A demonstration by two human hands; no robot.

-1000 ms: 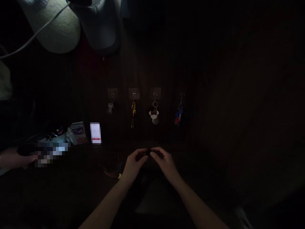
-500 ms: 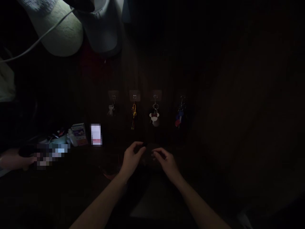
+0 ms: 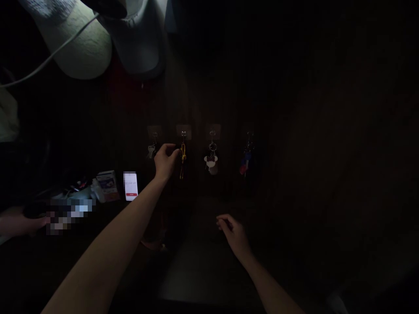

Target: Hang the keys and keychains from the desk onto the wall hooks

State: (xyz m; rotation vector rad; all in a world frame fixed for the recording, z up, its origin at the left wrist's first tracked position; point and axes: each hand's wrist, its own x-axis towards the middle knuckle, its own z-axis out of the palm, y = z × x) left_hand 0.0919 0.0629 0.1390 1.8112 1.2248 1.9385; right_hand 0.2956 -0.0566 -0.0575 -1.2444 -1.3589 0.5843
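My left hand (image 3: 165, 162) reaches out to the second hook, thumb and forefinger pinched at the left edge of a yellow cord keychain (image 3: 183, 152). The keychain still hangs from its hook, with a darker end below. Lower down on the right, my right hand (image 3: 235, 235) hovers with thumb and forefinger drawn together; anything small between them is lost in the dark. A pair of keys (image 3: 151, 151) hangs left of my left hand. To the right hang a white mouse-head keychain (image 3: 211, 162) and a blue and red key bunch (image 3: 246, 161).
Caps (image 3: 137, 52) hang at the upper left, crossed by a white cable (image 3: 65, 46). Left of my forearm are a lit phone (image 3: 131, 185), small boxes (image 3: 108, 186) and another person's hand (image 3: 22, 221) by a blurred-out patch. The scene is very dark.
My left hand has moved up and away from my right hand to the yellow cord keychain. My right hand has shifted slightly down and to the right.
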